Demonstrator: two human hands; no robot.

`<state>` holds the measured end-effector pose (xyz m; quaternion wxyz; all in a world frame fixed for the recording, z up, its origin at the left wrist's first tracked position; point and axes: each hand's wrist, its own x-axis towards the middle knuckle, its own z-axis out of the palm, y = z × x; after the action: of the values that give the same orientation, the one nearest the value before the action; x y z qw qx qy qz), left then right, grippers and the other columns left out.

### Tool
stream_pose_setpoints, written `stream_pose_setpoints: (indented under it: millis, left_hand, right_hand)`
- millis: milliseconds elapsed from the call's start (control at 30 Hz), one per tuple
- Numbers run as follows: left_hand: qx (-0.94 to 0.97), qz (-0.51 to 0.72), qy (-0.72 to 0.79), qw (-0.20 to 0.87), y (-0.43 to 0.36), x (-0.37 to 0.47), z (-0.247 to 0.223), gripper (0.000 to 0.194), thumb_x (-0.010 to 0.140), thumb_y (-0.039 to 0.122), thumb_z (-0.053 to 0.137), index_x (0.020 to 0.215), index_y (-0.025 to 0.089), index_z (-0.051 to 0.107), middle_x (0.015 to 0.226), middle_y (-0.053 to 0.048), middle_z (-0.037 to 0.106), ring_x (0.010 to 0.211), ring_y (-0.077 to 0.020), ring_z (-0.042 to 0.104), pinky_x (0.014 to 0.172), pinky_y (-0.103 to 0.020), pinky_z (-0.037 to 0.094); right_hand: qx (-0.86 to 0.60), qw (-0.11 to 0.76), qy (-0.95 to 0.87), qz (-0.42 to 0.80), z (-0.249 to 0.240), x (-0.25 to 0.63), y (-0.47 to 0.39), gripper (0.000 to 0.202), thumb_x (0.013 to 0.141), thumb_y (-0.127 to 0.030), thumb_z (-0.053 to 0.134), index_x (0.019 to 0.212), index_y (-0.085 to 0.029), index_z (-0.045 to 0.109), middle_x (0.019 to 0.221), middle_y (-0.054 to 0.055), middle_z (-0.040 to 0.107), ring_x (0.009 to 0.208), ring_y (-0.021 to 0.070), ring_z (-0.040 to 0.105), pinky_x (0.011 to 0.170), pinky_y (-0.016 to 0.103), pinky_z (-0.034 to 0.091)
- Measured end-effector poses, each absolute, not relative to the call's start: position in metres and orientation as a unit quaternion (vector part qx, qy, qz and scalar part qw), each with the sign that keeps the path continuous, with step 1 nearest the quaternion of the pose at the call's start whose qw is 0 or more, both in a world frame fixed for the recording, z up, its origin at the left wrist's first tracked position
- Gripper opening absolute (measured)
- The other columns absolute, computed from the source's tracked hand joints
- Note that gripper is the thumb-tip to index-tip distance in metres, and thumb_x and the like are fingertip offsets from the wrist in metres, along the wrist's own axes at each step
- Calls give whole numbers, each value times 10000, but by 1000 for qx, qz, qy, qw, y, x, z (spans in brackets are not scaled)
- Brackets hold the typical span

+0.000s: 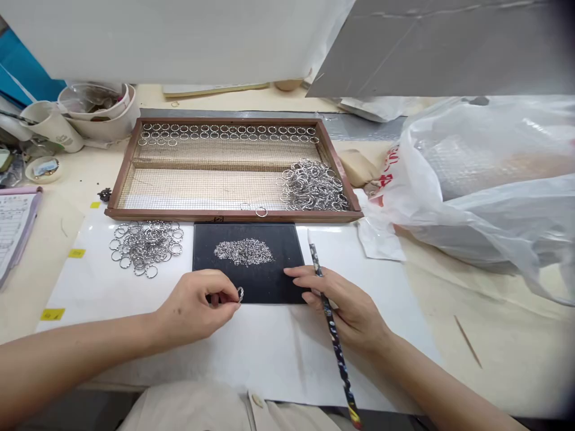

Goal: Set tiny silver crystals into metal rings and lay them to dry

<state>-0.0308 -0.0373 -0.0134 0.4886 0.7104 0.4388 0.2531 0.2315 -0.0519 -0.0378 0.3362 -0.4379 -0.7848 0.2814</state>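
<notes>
Between thumb and forefinger, my left hand (200,305) pinches a small silver ring (241,294) over the near edge of a black mat (269,286). My right hand (348,302) holds a dark patterned pencil-like stick (335,335) with a pale tip pointing away from me; its fingertips hover at the mat's right side. On the mat lies a heap of tiny glittering stones (245,251). Left of the mat, a loose pile of silver rings (147,242) rests on white paper (90,263).
Behind the mat stands a wood-framed mesh tray (233,214) with rows of rings (224,130) at its far side and a ring heap (312,188) at right. A plastic bag (485,197) bulges at right, near a toothpick (468,341). Cups (51,126) stand at left.
</notes>
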Motion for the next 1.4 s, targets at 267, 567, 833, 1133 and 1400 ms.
stream_pose_setpoints:
  millis: [267,567,833,1133,1400]
  left_hand:
    - [730,298,424,445,-22,-26,-6,135,729,94,593,604,144,594,644,-5,567,565,-65,493,492,-171,412]
    - [762,304,416,394,-13,-29,-11,158,739,60,565,603,141,566,631,2,566,555,-57,471,486,-168,379]
    - [766,284,430,384,-12,-28,-14,129,735,71,539,638,148,575,648,-3,594,553,-68,490,490,-180,400]
    - [787,274,419,362,-10,-25,-20,151,728,63,570,597,138,567,587,19,546,540,-61,470,490,-180,362]
    - [770,269,430,387,-11,-24,-23,127,723,65,598,618,136,606,614,10,578,563,-66,503,500,-179,372]
  right_hand:
    - [-495,395,-660,404,-23,219,-51,284,920,-342,422,1160,-296,566,1035,63,694,911,212,674,804,399,556]
    - [-555,404,-564,458,-17,178,-29,116,794,-294,617,757,-205,554,687,3,593,599,131,640,528,245,548]
    - [-566,390,-600,410,-28,179,-31,82,814,-240,546,748,-199,521,704,28,620,595,144,627,498,266,510]
    - [-545,414,-620,383,-41,182,-32,66,808,-203,539,748,-211,512,728,22,605,645,152,613,529,274,483]
    - [-543,405,-624,389,-42,183,-32,51,820,-203,530,772,-214,518,752,16,601,654,149,616,570,286,481]
